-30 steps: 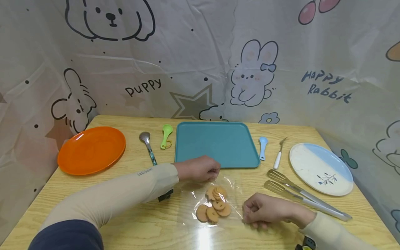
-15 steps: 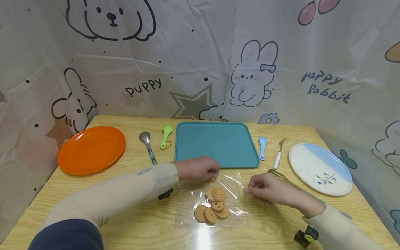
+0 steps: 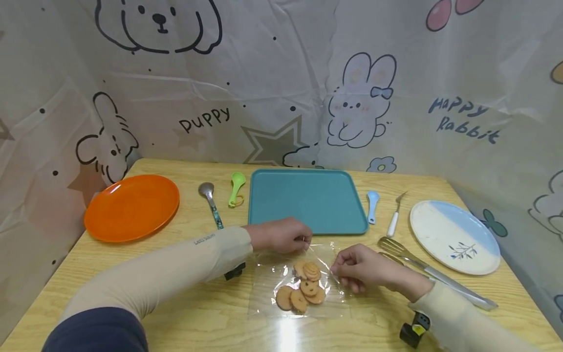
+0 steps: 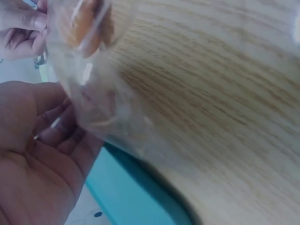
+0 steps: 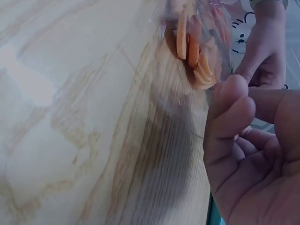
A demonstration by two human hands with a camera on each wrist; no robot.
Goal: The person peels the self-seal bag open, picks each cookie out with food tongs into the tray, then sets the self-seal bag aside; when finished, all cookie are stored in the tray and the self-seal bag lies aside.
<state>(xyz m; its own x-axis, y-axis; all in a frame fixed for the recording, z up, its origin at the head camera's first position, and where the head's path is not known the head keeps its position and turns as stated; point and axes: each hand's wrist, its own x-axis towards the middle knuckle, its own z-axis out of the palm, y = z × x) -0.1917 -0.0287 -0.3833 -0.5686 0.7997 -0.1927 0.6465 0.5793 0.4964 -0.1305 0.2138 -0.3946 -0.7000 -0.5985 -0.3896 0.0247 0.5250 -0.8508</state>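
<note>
"While the printed cloth (image 3: 272,73) hangs wrinkled beyond the teal tray (image 3: 303,200), what's on this wood-grain table (image 3: 198,318)?"

"A clear bag (image 3: 270,281) of cookies (image 3: 303,293), just on the near side of the tray, with a white glare (image 3: 288,335) on the tabletop farther out from it."

"And the fingers?"

"The left hand (image 3: 283,235), right by the tray's near edge, pinches the bag's edge; the right hand (image 3: 365,268), nearer us than the tray's right corner, pinches it too."

"The plates?"

"Orange plate (image 3: 132,208) left of the tray, blue-and-white plate (image 3: 453,234) right of it."
</note>
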